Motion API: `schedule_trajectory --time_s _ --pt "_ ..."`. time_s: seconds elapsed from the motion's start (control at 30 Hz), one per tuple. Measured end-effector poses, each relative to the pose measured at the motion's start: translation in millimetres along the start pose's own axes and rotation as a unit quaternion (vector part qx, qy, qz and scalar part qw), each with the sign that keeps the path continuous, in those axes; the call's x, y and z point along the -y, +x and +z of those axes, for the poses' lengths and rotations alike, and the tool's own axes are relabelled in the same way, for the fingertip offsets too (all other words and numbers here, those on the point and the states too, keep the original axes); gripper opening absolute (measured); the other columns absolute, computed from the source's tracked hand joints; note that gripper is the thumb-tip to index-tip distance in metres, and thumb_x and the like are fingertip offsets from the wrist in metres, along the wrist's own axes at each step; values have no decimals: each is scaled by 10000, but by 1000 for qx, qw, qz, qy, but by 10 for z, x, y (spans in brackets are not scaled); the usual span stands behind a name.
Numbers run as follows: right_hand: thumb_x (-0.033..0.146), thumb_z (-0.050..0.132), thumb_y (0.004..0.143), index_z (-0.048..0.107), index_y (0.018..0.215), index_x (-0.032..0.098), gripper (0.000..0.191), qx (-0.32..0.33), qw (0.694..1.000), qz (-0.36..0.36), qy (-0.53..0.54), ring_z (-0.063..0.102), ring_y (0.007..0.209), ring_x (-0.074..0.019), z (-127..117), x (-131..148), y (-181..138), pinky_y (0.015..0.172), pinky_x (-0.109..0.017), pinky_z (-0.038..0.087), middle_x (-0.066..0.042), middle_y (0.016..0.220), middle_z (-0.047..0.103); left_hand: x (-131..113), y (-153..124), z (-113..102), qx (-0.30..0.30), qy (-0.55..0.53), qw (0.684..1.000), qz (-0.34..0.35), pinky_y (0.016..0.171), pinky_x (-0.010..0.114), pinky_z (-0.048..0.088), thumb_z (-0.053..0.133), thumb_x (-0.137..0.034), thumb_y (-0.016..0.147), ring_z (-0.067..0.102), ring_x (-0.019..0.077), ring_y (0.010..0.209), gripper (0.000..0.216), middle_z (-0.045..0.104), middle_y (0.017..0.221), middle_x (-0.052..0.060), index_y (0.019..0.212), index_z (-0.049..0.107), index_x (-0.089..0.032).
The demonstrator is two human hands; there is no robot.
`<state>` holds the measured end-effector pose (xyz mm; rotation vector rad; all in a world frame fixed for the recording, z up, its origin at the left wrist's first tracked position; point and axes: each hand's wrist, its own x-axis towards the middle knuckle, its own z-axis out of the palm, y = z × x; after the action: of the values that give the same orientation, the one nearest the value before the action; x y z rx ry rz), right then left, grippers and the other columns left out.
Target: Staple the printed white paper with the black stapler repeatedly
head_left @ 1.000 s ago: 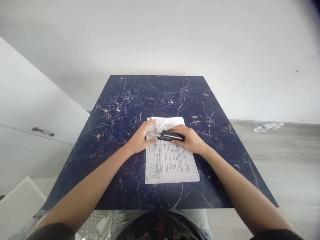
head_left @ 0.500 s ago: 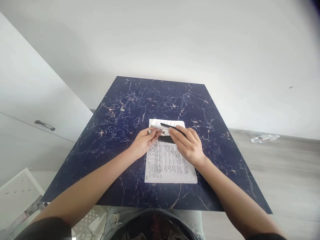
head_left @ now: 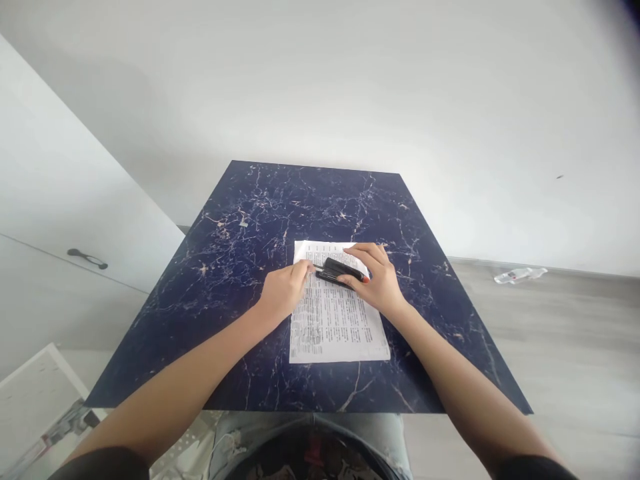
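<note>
A black stapler (head_left: pixel 344 269) lies slantwise over the upper part of a printed sheet (head_left: pixel 330 327), with a small orange-red spot at its right end. My right hand (head_left: pixel 377 277) is curved around that end, the thumb along the near side and the fingers arched over the far side. At the stapler's left end, my left hand (head_left: pixel 285 290) is closed in a pinch on a thin part that sticks out from it. The fingertips hide most of that part.
The paper rests on a dark blue marble-patterned table (head_left: pixel 260 207). A tiny pale piece (head_left: pixel 243 225) lies towards the table's far left. Clear plastic packaging (head_left: pixel 520 275) is on the floor at right. A white cabinet (head_left: pixel 60 200) stands at left, above a white rack (head_left: pixel 40 393).
The stapler's raised top arm has come down near its base. My right hand has shifted its hold to the right end, and my left hand has turned with its fingers now pinched.
</note>
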<state>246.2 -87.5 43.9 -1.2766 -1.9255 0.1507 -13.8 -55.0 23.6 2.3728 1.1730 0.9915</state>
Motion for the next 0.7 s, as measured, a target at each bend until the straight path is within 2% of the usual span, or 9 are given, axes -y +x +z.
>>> schedule_trajectory --time_s 0.03,0.13,0.2,0.23,0.43,0.57,0.63,0.7 --pt "424 825 943 721 1344 276 440 -11 998 -55 -2 698 1173 -340 -3 71 -7 1005 -582 611 -129 1284 738 -16 -11 23 11 34 999 8 582 279 463 430 -250 1087 741 200 713 267 784 839 68 1074 695 -215" --pt "245 745 1009 660 1432 295 435 27 973 -228 19 730 1167 -281 54 267 -62 963 -485 665 -97 1286 747 -93 -56 94 39 75 996 28 596 310 483 455 -191 1045 743 238 717 234 771 834 99 1041 690 -195" --pt "107 672 1015 627 1464 277 482 34 954 -296 34 732 1187 -263 131 332 -102 963 -465 679 -93 1273 754 -138 -89 118 48 76 995 40 627 320 510 473 -179 1037 743 242 723 207 758 822 93 1016 678 -200" --pt "66 642 1013 625 1460 269 492 26 952 -304 39 733 1185 -261 167 342 -114 960 -467 684 -94 1260 757 -152 -102 120 50 79 995 45 633 318 516 471 -171 1036 742 239 724 208 754 821 89 1024 676 -204" --pt "97 618 1034 707 1317 267 342 20 968 -248 40 737 1143 -265 231 324 -91 945 -492 690 -95 1239 763 -183 -110 109 49 108 991 58 619 300 518 450 -173 1055 745 235 735 243 762 849 107 1095 689 -194" --pt "120 617 1037 757 1205 267 264 1 970 -237 58 758 1053 -248 127 330 -38 869 -464 700 -81 1152 786 -213 -70 118 32 93 993 57 587 273 500 474 -271 1097 750 218 714 296 784 876 100 1298 681 -202" --pt "178 670 1021 786 1100 289 179 -42 980 -187 54 768 1009 -248 -2 212 18 841 -460 699 -63 1087 802 -133 8 19 20 65 996 51 593 276 517 520 -357 1101 745 210 699 319 792 893 94 1333 685 -213" --pt "249 714 997 800 1013 296 99 -114 989 -85 37 771 988 -258 -179 -54 91 851 -474 691 -60 1052 807 82 149 -183 9 32 999 35 677 307 577 535 -396 1097 756 213 752 299 805 981 95 1259 726 -231"
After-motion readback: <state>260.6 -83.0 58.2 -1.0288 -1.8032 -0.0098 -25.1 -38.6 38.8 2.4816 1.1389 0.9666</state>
